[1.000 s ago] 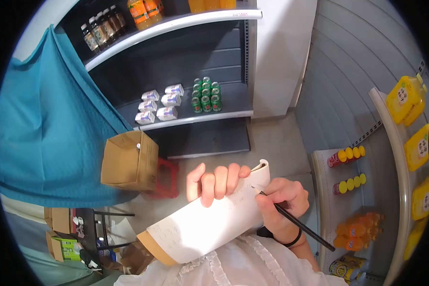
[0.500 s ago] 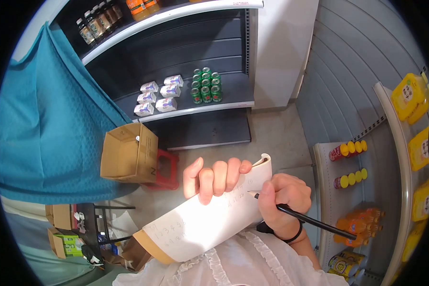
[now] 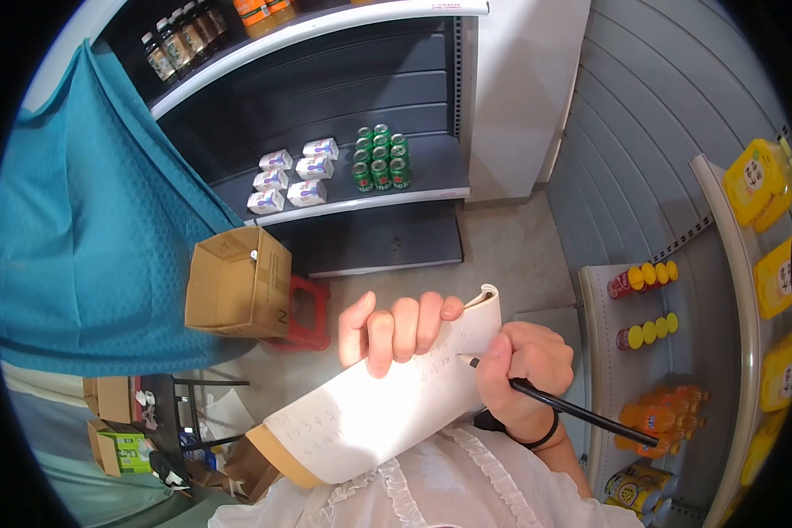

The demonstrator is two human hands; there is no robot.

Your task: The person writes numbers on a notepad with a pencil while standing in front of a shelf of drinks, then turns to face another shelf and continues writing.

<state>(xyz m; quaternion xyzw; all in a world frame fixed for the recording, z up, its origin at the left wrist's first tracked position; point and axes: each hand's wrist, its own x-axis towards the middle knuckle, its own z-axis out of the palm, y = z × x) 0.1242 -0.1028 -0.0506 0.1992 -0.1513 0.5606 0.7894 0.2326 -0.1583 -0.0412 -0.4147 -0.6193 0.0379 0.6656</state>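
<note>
My left hand (image 3: 398, 330) is closed over the upper edge of a notebook (image 3: 387, 418), its fingers curled onto the page. Handwritten numbers run along the white paper, and a bright glare washes out the middle. A tan cover or backing shows at the lower left corner. In my right hand (image 3: 528, 374) is a black pencil (image 3: 581, 411), pinched near its sharpened end. The pencil's tip rests at or just above the right part of the page; contact is too fine to tell. A black band circles my right wrist.
Ahead, a dark shelf (image 3: 440, 167) carries white packs (image 3: 308, 192) and green cans (image 3: 381, 163). A cardboard box (image 3: 238, 286) sits on a red stool (image 3: 308, 317) at left, near a blue cloth (image 3: 106, 238). Shelves at right hold yellow jugs (image 3: 757, 189) and orange bottles (image 3: 660, 418).
The pencil and my right hand have shifted very slightly at the page. My left hand and the notebook stay in place.
</note>
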